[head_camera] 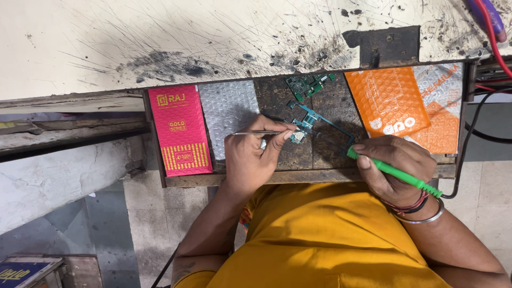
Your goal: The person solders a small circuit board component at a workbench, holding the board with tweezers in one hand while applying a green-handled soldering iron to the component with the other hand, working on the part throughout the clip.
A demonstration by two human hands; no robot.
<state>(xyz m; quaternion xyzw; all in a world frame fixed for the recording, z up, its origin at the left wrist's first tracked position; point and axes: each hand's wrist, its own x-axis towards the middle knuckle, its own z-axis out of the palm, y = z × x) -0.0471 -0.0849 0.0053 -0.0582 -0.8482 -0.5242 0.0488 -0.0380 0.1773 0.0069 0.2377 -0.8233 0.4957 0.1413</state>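
My left hand point(255, 154) pinches thin metal tweezers point(256, 133) whose tip reaches a small teal circuit board point(305, 124) lying in an open wooden drawer point(298, 177). My right hand point(397, 165) grips a green-handled soldering iron point(397, 174), its tip end pointing left toward the same board, and a black cable trails off from its back end. A second green circuit board point(305, 84) lies farther back in the drawer, apart from both hands.
A pink box point(179, 129) and a silver bubble pouch point(228, 109) sit in the drawer's left part, orange bubble pouches point(405, 104) in its right. Above is a scratched, scorched white bench top point(160, 37). Red and black cables point(488, 32) run at the right edge.
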